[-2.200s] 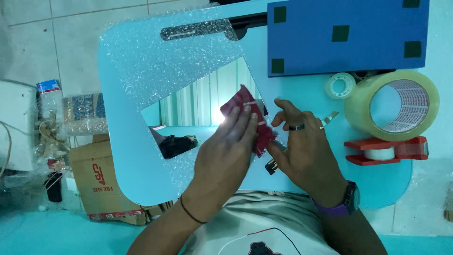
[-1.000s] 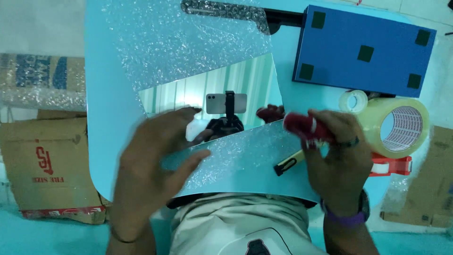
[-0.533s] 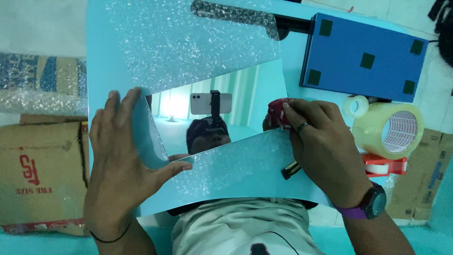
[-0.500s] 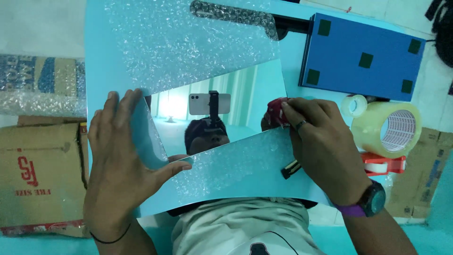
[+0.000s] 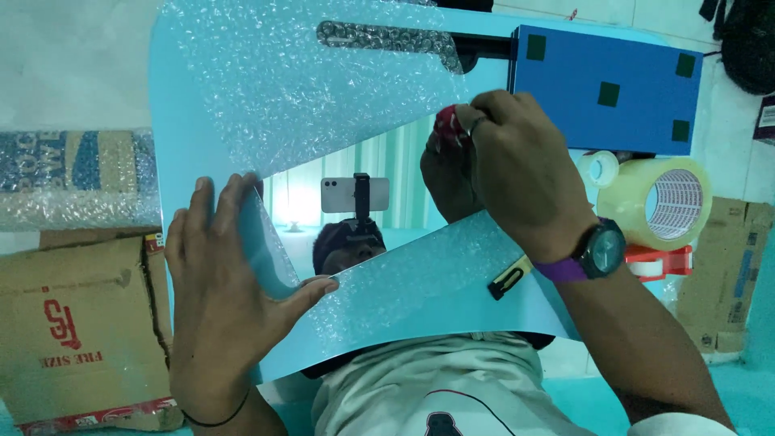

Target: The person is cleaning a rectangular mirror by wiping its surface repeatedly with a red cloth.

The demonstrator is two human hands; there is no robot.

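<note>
- Mirror (image 5: 387,173) lies on the light blue table (image 5: 173,97), partly wrapped in bubble wrap (image 5: 274,81).
- Left hand (image 5: 222,299) is spread flat, fingers extended, pressing the lower flap of wrap (image 5: 420,282) at the mirror's left edge.
- Right hand (image 5: 517,173) is curled tight round a small red object (image 5: 449,123) at the mirror's upper right edge (I can't tell what it is).
- My read: 2 risks. The flap could spring back if the flat palm lifts; the mirror could slide toward the table's near edge under uneven pressure.
- Large tape roll (image 5: 658,202) sits well right, beyond easy reach.
</note>
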